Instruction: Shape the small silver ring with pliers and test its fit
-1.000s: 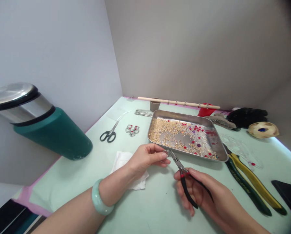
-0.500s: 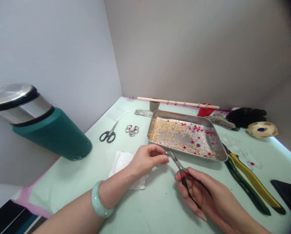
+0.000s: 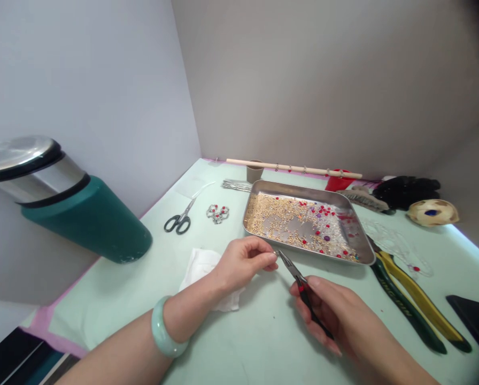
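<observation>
Head view: left hand pinches a tiny metal piece between thumb and fingers, just in front of the bead tray over the tabletop; right hand has its fingers wrapped around the handles of small pliers, tips at that piece. Judging by this, the piece is mid-work, not finished. 1 finished-looking beaded ornament lies near the scissors; plenty of loose beads remain in the tray.

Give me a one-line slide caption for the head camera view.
Left hand pinches a small metal piece against the tips of pliers held in the right hand, beside a bead tray.
</observation>
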A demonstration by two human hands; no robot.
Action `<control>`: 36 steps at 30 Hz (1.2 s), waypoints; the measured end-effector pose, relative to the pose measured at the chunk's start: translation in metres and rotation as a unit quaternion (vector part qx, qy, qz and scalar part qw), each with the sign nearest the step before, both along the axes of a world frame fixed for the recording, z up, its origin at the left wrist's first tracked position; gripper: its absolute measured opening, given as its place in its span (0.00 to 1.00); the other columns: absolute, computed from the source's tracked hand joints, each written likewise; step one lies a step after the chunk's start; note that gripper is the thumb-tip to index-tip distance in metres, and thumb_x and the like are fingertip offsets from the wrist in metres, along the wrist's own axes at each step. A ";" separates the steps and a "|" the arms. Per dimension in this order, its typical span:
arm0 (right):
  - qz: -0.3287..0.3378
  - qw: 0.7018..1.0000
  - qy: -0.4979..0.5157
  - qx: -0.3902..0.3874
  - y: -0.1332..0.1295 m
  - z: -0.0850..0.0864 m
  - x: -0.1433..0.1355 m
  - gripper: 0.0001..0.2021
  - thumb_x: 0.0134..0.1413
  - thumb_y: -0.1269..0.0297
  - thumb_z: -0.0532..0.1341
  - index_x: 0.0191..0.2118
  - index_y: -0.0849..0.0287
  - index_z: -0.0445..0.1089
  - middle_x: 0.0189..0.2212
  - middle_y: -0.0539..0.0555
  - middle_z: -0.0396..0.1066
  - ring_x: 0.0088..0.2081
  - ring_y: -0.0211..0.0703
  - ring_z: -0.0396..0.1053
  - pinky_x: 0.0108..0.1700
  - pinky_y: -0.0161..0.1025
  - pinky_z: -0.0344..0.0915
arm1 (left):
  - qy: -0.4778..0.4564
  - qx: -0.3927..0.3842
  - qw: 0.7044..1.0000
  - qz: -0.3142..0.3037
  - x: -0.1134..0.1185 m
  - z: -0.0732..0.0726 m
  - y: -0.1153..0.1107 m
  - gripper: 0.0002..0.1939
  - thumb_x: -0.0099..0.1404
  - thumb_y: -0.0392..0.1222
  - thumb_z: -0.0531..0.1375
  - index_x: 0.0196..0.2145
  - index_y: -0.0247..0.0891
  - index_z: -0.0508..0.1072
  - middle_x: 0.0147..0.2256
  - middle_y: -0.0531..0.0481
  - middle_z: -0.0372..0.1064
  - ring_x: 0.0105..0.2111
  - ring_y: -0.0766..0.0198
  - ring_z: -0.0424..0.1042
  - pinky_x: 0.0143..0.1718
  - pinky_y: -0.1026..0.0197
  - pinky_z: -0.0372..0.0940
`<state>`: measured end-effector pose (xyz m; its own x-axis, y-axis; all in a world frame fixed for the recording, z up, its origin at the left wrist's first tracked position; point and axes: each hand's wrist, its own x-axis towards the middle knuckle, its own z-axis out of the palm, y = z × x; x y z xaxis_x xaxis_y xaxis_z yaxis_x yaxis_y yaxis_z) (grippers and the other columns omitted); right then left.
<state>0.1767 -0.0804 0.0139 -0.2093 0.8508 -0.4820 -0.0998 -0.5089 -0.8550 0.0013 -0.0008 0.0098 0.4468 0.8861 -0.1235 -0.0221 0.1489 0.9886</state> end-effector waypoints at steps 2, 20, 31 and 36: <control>0.004 1.000 -0.015 0.003 0.000 -0.004 0.002 0.19 0.57 0.47 0.51 0.36 0.60 0.65 0.23 0.48 0.63 0.17 0.30 0.55 0.16 0.30 0.47 | 0.004 0.005 1.000 0.001 0.000 0.000 0.000 0.09 0.55 0.42 0.63 0.27 0.32 0.70 0.27 0.46 0.70 0.29 0.65 0.71 0.35 0.61 0.66; 0.092 0.804 -0.476 0.344 0.001 -0.013 0.010 0.11 0.57 0.56 0.53 0.40 0.55 0.67 0.37 0.56 0.69 0.37 0.49 0.65 0.40 0.47 0.59 | -0.100 -0.137 0.985 -0.012 -0.008 -0.008 0.010 0.14 0.54 0.46 0.66 0.31 0.29 0.75 0.21 0.53 0.64 0.17 0.74 0.62 0.19 0.68 0.60; 0.008 0.808 -0.415 0.418 0.003 -0.017 0.007 0.08 0.57 0.58 0.56 0.39 0.54 0.68 0.40 0.56 0.69 0.45 0.51 0.63 0.46 0.48 0.59 | -0.074 -0.144 0.982 -0.101 -0.002 -0.012 -0.003 0.14 0.53 0.45 0.67 0.31 0.31 0.73 0.25 0.48 0.70 0.20 0.69 0.69 0.23 0.64 0.66; -0.001 0.908 -0.293 0.299 0.001 -0.012 0.000 0.12 0.59 0.55 0.53 0.31 0.55 0.66 0.32 0.52 0.67 0.36 0.43 0.64 0.40 0.41 0.60 | -0.066 -0.146 0.976 -0.147 0.001 -0.009 -0.011 0.13 0.56 0.46 0.64 0.31 0.32 0.72 0.23 0.49 0.69 0.20 0.68 0.70 0.25 0.63 0.67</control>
<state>0.1771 -0.0789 0.0023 -0.0631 0.9973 0.0387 0.4617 0.0636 -0.8848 0.0025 -0.0121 0.0006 0.7054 0.6529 -0.2757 -0.0601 0.4427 0.8946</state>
